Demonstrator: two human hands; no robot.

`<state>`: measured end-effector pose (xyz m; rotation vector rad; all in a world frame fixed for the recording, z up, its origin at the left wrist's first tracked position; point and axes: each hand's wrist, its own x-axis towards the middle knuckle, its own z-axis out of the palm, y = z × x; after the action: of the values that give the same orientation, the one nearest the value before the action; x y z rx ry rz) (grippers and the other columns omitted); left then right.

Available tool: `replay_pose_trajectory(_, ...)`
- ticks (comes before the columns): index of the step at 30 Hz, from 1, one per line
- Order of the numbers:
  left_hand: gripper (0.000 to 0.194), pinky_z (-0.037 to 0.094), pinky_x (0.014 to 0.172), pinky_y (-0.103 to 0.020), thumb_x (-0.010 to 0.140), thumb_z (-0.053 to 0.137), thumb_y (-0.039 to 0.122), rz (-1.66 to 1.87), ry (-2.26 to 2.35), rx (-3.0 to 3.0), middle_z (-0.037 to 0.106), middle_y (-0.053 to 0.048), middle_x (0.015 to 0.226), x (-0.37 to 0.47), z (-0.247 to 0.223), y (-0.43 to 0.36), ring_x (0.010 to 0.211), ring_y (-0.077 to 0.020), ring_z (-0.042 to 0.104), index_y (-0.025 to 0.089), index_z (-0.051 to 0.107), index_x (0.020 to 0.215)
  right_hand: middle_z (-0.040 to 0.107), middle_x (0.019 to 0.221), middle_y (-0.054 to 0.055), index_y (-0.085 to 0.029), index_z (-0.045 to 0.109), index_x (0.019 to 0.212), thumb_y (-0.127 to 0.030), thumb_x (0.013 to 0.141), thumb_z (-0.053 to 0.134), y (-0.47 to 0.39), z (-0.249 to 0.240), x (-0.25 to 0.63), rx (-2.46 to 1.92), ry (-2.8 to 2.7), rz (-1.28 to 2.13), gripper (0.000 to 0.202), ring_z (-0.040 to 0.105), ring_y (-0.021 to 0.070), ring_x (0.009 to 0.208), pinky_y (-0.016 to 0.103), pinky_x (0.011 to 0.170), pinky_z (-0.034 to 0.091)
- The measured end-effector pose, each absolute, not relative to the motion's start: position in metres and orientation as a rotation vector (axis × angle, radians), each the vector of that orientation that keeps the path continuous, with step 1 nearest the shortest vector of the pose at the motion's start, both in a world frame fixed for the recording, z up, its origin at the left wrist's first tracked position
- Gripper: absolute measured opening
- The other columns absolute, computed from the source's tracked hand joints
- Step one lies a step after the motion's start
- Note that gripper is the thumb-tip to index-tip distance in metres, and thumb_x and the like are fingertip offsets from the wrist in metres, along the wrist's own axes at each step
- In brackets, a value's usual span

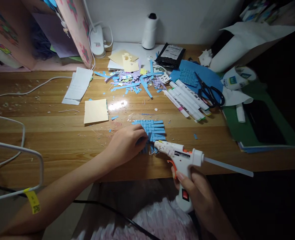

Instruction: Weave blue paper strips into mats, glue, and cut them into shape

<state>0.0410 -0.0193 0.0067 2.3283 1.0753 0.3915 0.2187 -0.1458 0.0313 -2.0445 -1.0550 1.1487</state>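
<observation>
My right hand is wrapped round the handle of a white hot glue gun with an orange trigger. A translucent glue stick sticks out of its back end. The nozzle touches or nearly touches the lower part of a woven mat of blue paper strips, whose loose strip ends point right and toward me. My left hand rests on the mat's left part, fingers pinched on a blue strip close to the nozzle. The fingertips are partly hidden.
Paper scraps lie heaped at the back. White markers, black scissors and a second woven blue piece are at right. A yellow paper square lies left. A black cord crosses my lap; white metal tubing stands at far left.
</observation>
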Motion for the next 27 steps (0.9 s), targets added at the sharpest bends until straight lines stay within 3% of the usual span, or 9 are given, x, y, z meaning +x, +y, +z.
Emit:
replay_pose_trajectory(3, 0.012, 0.043, 0.068, -0.026, 0.083, 0.053, 0.015, 0.398, 1.066, 2.332, 0.063, -0.003, 0.088, 0.041, 0.006, -0.019, 0.078, -0.0148, 0.059, 0.017, 0.065, 0.083, 0.068, 0.075, 0.007, -0.017, 0.067, 0.084, -0.052, 0.078, 0.048, -0.147, 0.032, 0.22, -2.041, -1.056, 1.19, 0.04, 0.062, 0.0222, 0.07, 0.028, 0.063, 0.047)
replay_pose_trajectory(8, 0.011, 0.043, 0.068, -0.027, 0.083, 0.053, 0.016, 0.407, 1.063, 2.332, 0.062, -0.003, 0.089, 0.04, 0.004, -0.02, 0.078, -0.015, 0.058, 0.017, 0.065, 0.084, 0.069, 0.083, 0.008, -0.017, 0.067, 0.088, -0.055, 0.076, 0.053, -0.148, 0.031, 0.221, -2.055, -0.987, 1.171, 0.042, 0.062, 0.0243, 0.08, 0.029, 0.071, 0.046)
replay_pose_trajectory(15, 0.012, 0.044, 0.071, -0.028, 0.085, 0.054, 0.021, 0.436, 1.007, 2.312, 0.061, -0.003, 0.09, 0.04, 0.006, -0.023, 0.081, -0.0157, 0.057, 0.019, 0.063, 0.093, 0.063, 0.064, 0.005, -0.018, 0.066, 0.077, -0.056, 0.075, 0.054, -0.144, 0.034, 0.222, -2.025, -0.984, 1.206, 0.04, 0.058, 0.0212, 0.064, 0.027, 0.059, 0.046)
replay_pose_trajectory(21, 0.018, 0.043, 0.072, -0.029, 0.09, 0.049, 0.024, 0.446, 0.949, 2.439, 0.062, -0.005, 0.087, 0.04, 0.007, -0.027, 0.081, -0.0162, 0.056, 0.015, 0.064, 0.084, 0.055, 0.052, 0.0, -0.016, 0.067, 0.082, -0.055, 0.075, 0.053, -0.143, 0.034, 0.224, -2.014, -0.82, 1.369, 0.042, 0.051, 0.0156, 0.048, 0.023, 0.043, 0.04)
replay_pose_trajectory(27, 0.021, 0.043, 0.071, -0.03, 0.091, 0.047, 0.024, 0.429, 0.934, 2.544, 0.063, -0.005, 0.088, 0.037, 0.0, -0.034, 0.081, -0.0162, 0.055, 0.017, 0.066, 0.086, 0.055, 0.05, 0.0, -0.017, 0.069, 0.085, -0.052, 0.073, 0.055, -0.151, 0.035, 0.23, -2.019, -0.734, 1.344, 0.039, 0.054, 0.0169, 0.048, 0.025, 0.044, 0.043)
